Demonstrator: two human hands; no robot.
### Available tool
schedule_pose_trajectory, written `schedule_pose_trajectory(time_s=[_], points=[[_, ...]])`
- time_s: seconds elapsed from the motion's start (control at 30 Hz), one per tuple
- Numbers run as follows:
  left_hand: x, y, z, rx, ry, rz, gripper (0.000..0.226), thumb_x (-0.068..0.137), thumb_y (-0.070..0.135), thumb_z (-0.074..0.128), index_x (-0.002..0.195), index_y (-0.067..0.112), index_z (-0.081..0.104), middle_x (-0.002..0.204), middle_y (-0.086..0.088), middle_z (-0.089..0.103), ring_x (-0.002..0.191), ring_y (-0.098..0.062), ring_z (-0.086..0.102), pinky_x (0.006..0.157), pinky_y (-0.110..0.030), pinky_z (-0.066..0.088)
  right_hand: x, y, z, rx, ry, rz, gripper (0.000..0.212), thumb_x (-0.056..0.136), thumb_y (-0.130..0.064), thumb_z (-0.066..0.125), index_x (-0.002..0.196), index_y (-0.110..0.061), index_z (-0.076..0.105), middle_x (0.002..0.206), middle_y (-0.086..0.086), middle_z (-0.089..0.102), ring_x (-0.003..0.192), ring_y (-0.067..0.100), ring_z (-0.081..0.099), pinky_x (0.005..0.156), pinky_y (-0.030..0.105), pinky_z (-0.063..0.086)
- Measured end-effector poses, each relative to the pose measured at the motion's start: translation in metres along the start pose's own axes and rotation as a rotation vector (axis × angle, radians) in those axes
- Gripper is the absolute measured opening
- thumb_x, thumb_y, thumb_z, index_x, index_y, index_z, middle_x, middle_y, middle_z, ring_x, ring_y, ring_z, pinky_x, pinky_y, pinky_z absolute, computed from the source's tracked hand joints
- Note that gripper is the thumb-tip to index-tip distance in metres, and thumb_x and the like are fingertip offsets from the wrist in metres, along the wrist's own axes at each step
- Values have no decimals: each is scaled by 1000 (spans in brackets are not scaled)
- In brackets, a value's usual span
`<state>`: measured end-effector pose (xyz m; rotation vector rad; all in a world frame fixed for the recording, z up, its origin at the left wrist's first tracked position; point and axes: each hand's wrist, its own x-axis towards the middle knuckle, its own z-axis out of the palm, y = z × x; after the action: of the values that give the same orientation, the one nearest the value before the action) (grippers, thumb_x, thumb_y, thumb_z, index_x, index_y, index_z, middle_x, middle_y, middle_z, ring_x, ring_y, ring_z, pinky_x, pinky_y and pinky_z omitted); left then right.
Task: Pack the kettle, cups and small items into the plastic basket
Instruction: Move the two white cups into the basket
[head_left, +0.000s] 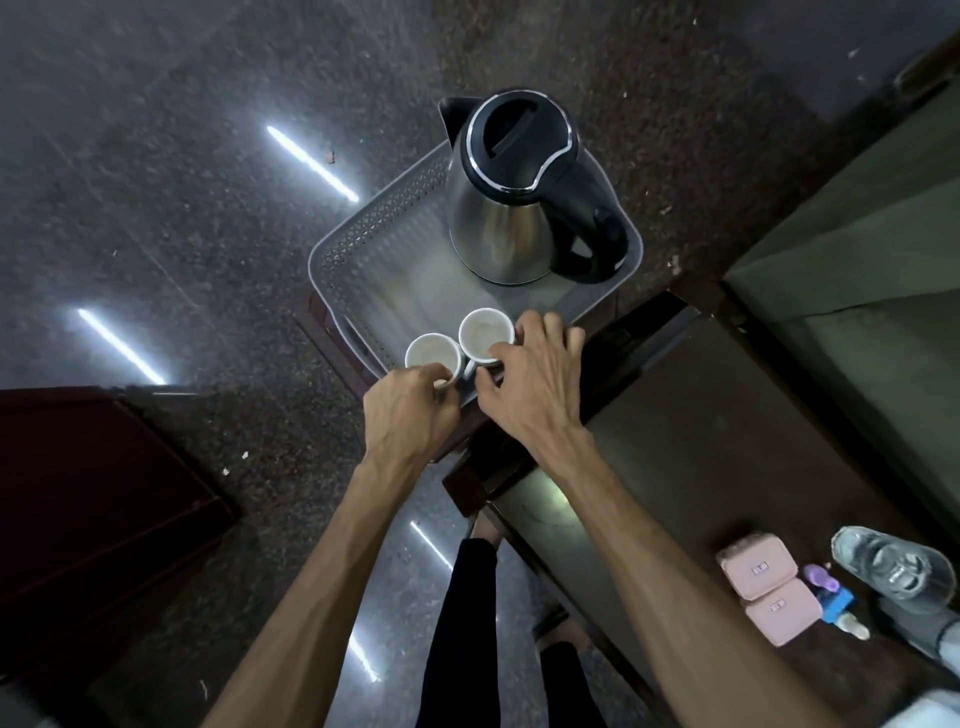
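Observation:
A grey plastic basket (363, 244) with perforated walls sits on a low stand over the floor. A steel kettle (498, 228) with a black lid and handle stands upright in its far right part. Two white cups stand side by side at the basket's near edge. My left hand (405, 410) grips the left cup (431, 356) at its handle side. My right hand (535, 379) is closed on the right cup (483, 332) from its right side.
A dark table (701, 441) runs to the right of the basket. On its near right part lie two pink boxes (763, 587), a small purple and blue item (831, 592) and a glass (888, 561). A dark red cabinet (93, 493) is at the left.

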<state>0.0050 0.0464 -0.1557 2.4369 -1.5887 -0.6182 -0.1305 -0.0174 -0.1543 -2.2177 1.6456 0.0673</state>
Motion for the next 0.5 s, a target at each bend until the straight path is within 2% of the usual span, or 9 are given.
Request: schedule_pose_trajectory(time_s=[0.1, 0.2, 0.3, 0.37, 0.5], points=[[-8, 4, 0, -39, 57, 1, 20, 82, 22, 70, 97, 11, 78, 89, -14, 78, 78, -41, 72, 63, -42, 56, -9, 2, -4, 59, 34, 4, 36, 82, -45, 64, 96, -18, 82, 124, 7, 61, 116, 28, 53, 95, 43, 35], [-23, 15, 0, -96, 157, 32, 22, 84, 19, 73, 104, 8, 74, 93, -10, 74, 75, -33, 69, 61, -38, 52, -23, 10, -8, 165, 105, 35, 31, 84, -38, 65, 100, -17, 81, 137, 10, 61, 122, 29, 54, 99, 44, 38], [-42, 39, 6, -162, 172, 92, 17, 84, 17, 71, 100, 11, 73, 89, -3, 67, 74, -24, 64, 61, -32, 46, -42, 27, -13, 270, 192, 100, 23, 85, -29, 68, 99, -15, 80, 129, 9, 67, 118, 28, 59, 97, 44, 42], [-54, 61, 14, -197, 141, 134, 16, 83, 15, 71, 98, 13, 74, 88, -2, 66, 76, -21, 62, 63, -28, 43, -58, 44, -16, 303, 198, 166, 21, 86, -28, 69, 99, -16, 80, 126, 6, 68, 116, 26, 60, 95, 43, 43], [-83, 109, 38, -238, 36, 242, 10, 82, 11, 75, 93, 12, 75, 81, 2, 60, 67, -13, 53, 60, -28, 44, -98, 93, -20, 337, 201, 282, 19, 88, -27, 69, 101, -18, 80, 123, 4, 68, 114, 24, 60, 94, 43, 47]])
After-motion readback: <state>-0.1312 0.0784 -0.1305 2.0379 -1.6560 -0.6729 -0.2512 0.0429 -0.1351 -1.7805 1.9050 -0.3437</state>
